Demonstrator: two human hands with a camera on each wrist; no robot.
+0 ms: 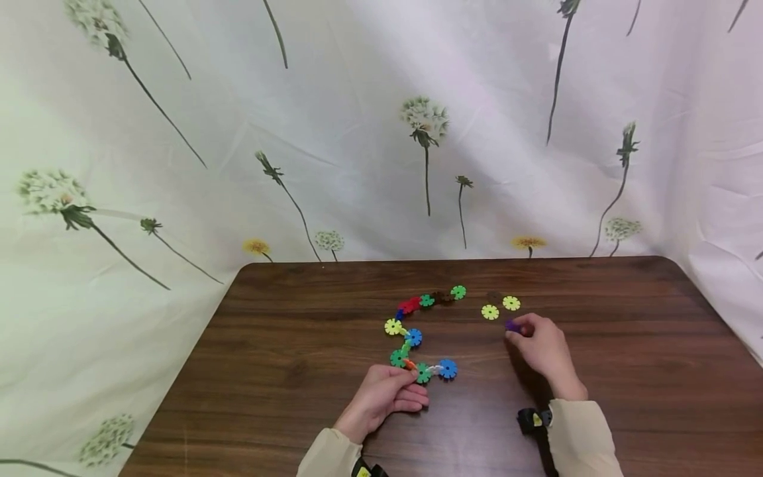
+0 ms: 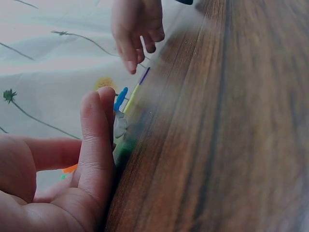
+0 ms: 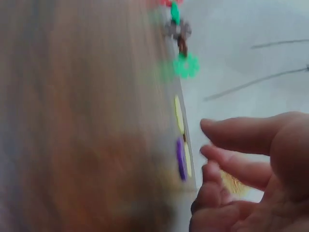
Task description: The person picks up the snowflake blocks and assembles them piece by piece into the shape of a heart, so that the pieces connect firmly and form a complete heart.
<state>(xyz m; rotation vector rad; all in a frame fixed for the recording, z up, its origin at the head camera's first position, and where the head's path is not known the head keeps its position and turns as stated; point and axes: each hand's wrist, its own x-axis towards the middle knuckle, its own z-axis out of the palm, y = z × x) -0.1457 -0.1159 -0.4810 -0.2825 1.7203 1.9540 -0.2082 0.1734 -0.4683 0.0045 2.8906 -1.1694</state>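
A chain of interlocking plastic snowflake discs curves over the wooden table in green, blue, yellow, red, brown, orange and white. My left hand pinches its near part, beside an orange disc and a green disc. A blue disc forms the near right end, joined by a white one. My right hand is just over a loose purple disc. Both wrist views show that purple disc flat on the table, with a gap below the right hand's parted fingers.
Two loose yellow discs and a dark brown disc lie beyond the right hand. The brown table meets a pale curtain printed with dandelions at its far edge. Black straps circle the wrists.
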